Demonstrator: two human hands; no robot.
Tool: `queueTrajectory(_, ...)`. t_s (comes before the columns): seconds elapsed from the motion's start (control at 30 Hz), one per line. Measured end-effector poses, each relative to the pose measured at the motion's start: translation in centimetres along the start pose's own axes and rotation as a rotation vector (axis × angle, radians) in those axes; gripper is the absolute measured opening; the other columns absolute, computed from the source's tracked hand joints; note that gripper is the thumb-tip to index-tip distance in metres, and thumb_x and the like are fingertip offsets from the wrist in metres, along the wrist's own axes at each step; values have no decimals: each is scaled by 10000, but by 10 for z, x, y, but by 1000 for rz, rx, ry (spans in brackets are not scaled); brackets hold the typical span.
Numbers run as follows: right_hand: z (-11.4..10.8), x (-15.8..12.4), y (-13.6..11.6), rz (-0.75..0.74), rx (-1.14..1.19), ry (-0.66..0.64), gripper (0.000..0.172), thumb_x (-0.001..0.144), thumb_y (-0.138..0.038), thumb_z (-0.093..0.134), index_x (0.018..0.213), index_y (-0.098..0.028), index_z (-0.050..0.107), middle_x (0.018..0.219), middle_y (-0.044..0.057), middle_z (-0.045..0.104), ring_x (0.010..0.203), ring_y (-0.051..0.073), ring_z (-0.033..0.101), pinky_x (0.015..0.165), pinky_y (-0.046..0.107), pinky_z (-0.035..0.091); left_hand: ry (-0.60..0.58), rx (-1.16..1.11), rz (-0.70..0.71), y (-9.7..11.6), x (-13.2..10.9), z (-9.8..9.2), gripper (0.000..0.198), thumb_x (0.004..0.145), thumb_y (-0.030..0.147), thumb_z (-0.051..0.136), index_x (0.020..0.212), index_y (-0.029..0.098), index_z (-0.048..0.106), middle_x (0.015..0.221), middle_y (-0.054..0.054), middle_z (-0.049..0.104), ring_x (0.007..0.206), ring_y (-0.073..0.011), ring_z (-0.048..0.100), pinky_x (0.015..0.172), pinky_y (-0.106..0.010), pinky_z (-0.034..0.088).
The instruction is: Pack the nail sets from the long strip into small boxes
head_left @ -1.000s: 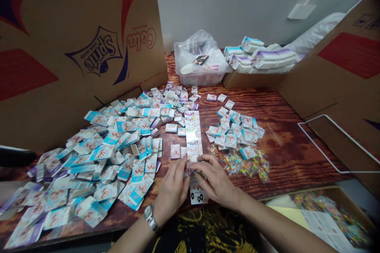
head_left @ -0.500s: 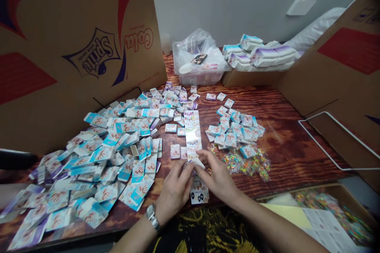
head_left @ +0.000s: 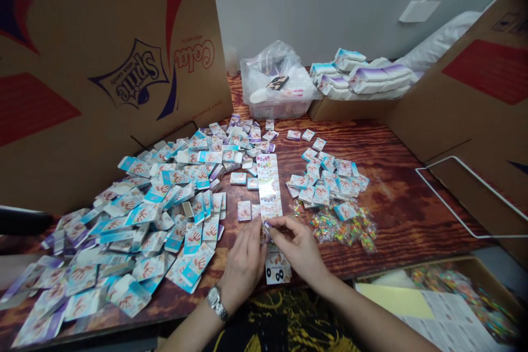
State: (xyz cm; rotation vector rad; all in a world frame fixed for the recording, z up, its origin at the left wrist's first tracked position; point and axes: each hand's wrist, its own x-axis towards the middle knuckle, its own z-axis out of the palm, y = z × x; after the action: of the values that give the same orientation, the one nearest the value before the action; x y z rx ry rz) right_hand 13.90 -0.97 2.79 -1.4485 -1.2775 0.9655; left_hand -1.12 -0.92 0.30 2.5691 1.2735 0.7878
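Now we see, on a reddish-brown wooden table (head_left: 396, 214), one long white printed paper strip (head_left: 269, 187), and we use it as our landmark. Just below its lower end, the left hand (head_left: 243, 267), with a silver wristwatch (head_left: 217, 302) on its wrist, and the right hand (head_left: 295, 247) come together. Their fingers are nearly closed and pinch one small purple-edged card box (head_left: 265, 232) from both sides, although the fingers hide part of it. Under the hands lies one white printed card (head_left: 277, 267). To the left of the strip we find a big loose heap of small white, turquoise and purple card boxes (head_left: 165, 214); we cannot count it exactly, but it seems well over one hundred. To the right of the strip lies a smaller group of the same boxes (head_left: 325, 184), perhaps forty, so most boxes lie in the left heap. Below this group there is one scattered patch of small clear packets with colourful pieces (head_left: 342, 228). Beyond the strip stand one clear plastic tub with a bag (head_left: 280, 104) and several stacked white-and-purple packs (head_left: 363, 74).
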Motion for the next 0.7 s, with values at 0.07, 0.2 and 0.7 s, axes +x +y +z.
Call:
queueTrajectory(0.07,-1,-3,-2,-95,-114,5,159,831,-208,557,910,-199,695,847,57,661,815,190,623,751,337,523,12,12,0,0,-1,2,608,899,125,394,1446,146,128,1288,-176,507,1201,-260,486,965,-421,467)
queueTrajectory(0.2,4,-15,-5,-300,-271,-1,304,882,-145,447,1120,-209,626,959,87,642,903,204,592,796,359,506,42,36,-24,0,-1,8,649,884,99,407,1455,143,100,1297,-188,494,1193,-278,482,960,-443,458)
queueTrajectory(0.7,-119,58,59,-131,-734,167,243,853,-266,493,1023,-173,640,1008,134,664,936,290,610,851,496,463,-205,-16,43,-12,1,23,305,887,247,482,1176,161,528,1207,-142,570,1182,-290,485,931,-467,475)
